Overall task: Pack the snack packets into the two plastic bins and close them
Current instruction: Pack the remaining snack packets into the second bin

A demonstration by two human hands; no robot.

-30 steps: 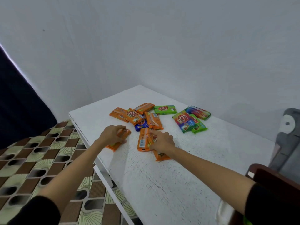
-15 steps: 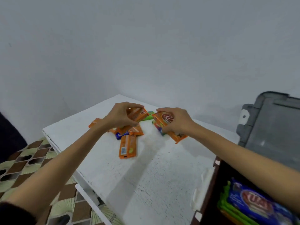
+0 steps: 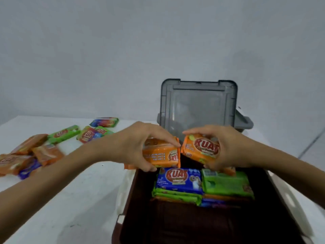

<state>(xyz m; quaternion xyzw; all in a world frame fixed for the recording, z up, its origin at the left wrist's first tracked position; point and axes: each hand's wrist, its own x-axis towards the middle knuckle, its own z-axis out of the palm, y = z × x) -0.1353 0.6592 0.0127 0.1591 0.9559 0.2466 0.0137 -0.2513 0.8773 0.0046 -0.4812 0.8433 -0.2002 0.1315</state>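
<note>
My left hand (image 3: 139, 147) grips an orange snack packet (image 3: 161, 154) and my right hand (image 3: 228, 147) grips another orange packet (image 3: 202, 148). Both are held side by side above the far end of an open brown bin (image 3: 130, 199). Inside the bin lie stacked packets, a blue one (image 3: 179, 178) and a green one (image 3: 226, 184) on top. Behind the bin a grey lid (image 3: 198, 104) stands upright. Several loose packets (image 3: 40, 152) lie on the white table (image 3: 79, 199) at the left.
A grey wall rises behind the table. Green and multicoloured packets (image 3: 88, 133) lie farther back on the left. The bin's white latches (image 3: 121, 196) sit along its left rim. The near half of the bin holds nothing.
Both hands lifted orange packets from the pile on the table and carried them right, over the open brown bin. The view swung right with them.
</note>
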